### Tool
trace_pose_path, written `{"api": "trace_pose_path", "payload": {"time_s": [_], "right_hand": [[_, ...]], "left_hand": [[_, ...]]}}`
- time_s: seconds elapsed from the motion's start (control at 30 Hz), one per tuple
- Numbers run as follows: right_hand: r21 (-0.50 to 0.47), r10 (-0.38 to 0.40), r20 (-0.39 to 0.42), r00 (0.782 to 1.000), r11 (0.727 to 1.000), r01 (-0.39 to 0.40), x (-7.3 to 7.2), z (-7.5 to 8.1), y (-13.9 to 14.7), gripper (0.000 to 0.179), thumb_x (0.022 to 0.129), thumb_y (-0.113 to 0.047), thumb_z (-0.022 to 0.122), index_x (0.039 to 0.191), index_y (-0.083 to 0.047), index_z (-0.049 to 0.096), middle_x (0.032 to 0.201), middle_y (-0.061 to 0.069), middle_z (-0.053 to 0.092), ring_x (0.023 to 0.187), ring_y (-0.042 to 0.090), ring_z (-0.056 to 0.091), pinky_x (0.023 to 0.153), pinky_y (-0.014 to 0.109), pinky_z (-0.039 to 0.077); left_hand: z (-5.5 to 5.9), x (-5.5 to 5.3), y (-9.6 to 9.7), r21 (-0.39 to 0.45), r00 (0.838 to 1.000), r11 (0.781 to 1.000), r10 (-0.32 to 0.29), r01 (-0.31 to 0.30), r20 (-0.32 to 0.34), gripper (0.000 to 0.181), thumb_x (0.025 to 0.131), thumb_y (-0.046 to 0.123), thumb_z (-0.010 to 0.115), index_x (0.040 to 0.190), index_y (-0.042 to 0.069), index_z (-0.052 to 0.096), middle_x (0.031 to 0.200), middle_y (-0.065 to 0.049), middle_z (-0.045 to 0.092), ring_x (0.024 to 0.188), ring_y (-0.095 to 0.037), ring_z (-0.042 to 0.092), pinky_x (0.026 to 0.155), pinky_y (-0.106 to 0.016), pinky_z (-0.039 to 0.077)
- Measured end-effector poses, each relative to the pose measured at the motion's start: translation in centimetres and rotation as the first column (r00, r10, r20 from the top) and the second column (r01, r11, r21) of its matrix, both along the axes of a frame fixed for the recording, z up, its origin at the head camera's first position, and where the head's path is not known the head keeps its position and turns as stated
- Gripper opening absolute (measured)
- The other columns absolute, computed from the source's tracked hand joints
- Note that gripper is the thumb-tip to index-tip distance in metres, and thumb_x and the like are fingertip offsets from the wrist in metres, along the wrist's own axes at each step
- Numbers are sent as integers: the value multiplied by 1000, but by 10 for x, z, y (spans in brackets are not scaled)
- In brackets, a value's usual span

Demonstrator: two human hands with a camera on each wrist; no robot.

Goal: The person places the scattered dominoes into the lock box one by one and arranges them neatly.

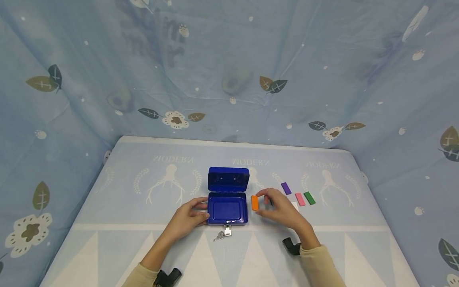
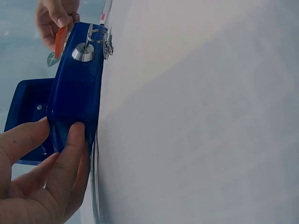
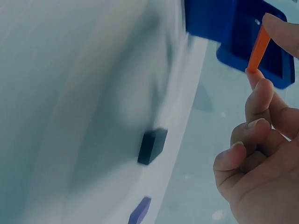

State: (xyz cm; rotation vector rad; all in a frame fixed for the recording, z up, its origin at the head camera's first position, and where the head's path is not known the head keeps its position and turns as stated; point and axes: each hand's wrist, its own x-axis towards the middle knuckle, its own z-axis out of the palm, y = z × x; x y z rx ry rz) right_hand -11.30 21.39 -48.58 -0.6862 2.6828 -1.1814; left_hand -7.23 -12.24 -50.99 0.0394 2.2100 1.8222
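A blue cash box (image 1: pixel 227 223) stands on the table with its lid (image 1: pixel 228 179) raised and its inside bare. My left hand (image 1: pixel 188 218) holds the box at its left side; in the left wrist view the thumb lies at the rim and the fingers against the wall. Just right of the box, my right hand (image 1: pixel 281 207) pinches an orange block (image 1: pixel 255 203) by its ends between thumb and index finger. The other fingers curl loosely, as the right wrist view shows. Keys (image 1: pixel 219 236) hang from the silver lock (image 1: pixel 227 230) at the box's front.
Purple (image 1: pixel 286 188), pink (image 1: pixel 300 199) and green blocks (image 1: pixel 309 198) lie right of the right hand. A dark block (image 3: pixel 153 146) and a white piece (image 1: pixel 295 205) are partly covered by that hand in the head view. Patterned blue cloth (image 1: pixel 229 79) rises behind the table.
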Motion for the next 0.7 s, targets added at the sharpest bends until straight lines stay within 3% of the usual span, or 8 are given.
{"api": "trace_pose_path", "payload": {"time_s": [0.3, 0.7], "right_hand": [[-7, 51, -12, 999, 999, -51, 0, 3, -16, 45, 82, -17, 84, 121, -15, 62, 91, 8, 57, 86, 28, 53, 71, 30, 42], [-36, 115, -12, 993, 993, -115, -1, 3, -33, 45, 85, -24, 83, 123, -12, 61, 95, 9, 59, 88, 30, 53, 75, 41, 48]], "left_hand": [[1, 0, 1, -3, 1000, 1000, 4, -4, 4, 51, 89, -1, 72, 137, 0, 56, 122, -19, 64, 97, -27, 69, 73, -31, 61], [3, 0, 1, 9, 1000, 1000, 4, -4, 12, 51, 89, -2, 71, 138, 1, 56, 123, -20, 63, 98, -28, 69, 74, -31, 61]]}}
